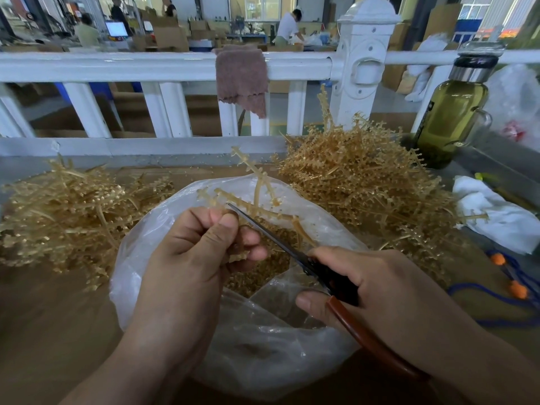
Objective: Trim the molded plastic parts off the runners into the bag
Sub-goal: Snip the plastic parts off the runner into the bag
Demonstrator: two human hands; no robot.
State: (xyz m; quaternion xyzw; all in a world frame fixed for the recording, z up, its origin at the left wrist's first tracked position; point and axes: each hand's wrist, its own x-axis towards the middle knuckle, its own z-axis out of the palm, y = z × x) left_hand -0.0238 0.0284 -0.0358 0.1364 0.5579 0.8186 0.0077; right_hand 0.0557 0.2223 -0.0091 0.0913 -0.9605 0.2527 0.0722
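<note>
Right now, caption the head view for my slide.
Trimming station: left hand holds a runner over the open bag; right hand grips scissors.

Over the bag (263,352), the left hand (184,264) covers the lower stem of the runner (257,185) that its fingers (217,219) pinch. The right hand (380,285) hides most of the handles of the scissors (280,244). Left of the bag, the runner pile (64,217) is blurred and cut by the frame edge. Right of the bag, the blue cord (496,323) runs out of frame.
</note>
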